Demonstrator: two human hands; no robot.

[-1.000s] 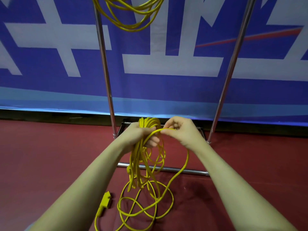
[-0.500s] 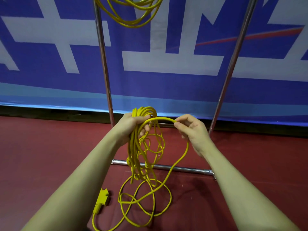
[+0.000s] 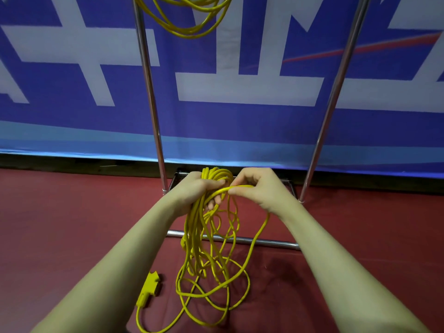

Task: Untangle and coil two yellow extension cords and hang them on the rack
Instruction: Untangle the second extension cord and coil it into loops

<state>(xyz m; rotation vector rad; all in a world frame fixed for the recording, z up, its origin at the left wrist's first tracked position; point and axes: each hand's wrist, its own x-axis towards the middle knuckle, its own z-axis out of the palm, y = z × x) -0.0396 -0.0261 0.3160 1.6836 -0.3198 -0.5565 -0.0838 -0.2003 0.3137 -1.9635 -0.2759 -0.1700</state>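
Left hand [image 3: 192, 191] grips bundled loops of yellow cord [image 3: 199, 227]; right hand [image 3: 254, 188] pinches one strand beside it. Loose loops and socket block [image 3: 150, 288] lie on red floor [image 3: 60, 224]. Second coiled cord [image 3: 189, 18] hangs on rack [image 3: 150, 97].

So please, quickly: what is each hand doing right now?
Left hand: grips the bundled loops of the cord.
Right hand: pinches one strand of the same cord, beside the left hand.
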